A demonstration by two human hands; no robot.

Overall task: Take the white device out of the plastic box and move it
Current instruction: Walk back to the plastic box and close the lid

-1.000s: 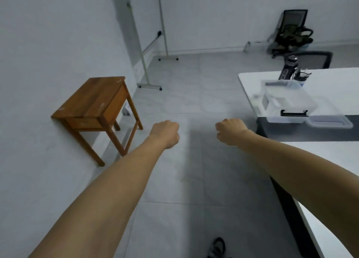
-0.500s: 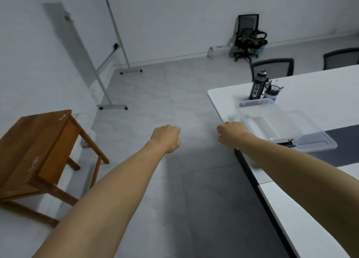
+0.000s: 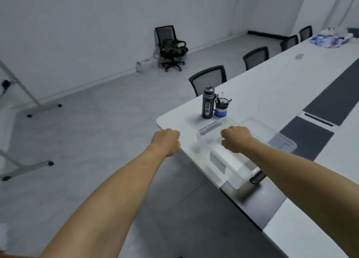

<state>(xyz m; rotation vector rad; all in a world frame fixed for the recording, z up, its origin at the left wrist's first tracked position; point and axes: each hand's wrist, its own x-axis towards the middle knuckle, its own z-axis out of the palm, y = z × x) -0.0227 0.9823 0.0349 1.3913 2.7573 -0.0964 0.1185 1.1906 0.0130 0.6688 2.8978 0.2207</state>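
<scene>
A clear plastic box [image 3: 211, 132] stands near the corner of the long white table [image 3: 272, 86]. Inside it lies a white device [image 3: 217, 161], partly hidden by my right forearm. The box's clear lid [image 3: 279, 141] lies just beyond it on the right. My right hand [image 3: 236, 139] is a closed fist held over the open box, holding nothing. My left hand [image 3: 167, 141] is also a fist, hovering over the table's left edge, left of the box.
A dark water bottle [image 3: 208, 102] and a blue pen cup [image 3: 221, 107] stand behind the box. Dark mats [image 3: 307, 137] run along the table. Black chairs [image 3: 208, 79] line its far side. A whiteboard stand [image 3: 29, 106] is on the floor at left.
The view has swung right, away from the wooden stool and toward the table. Both fists have come forward; the right one is now over the box, the left at the table edge.
</scene>
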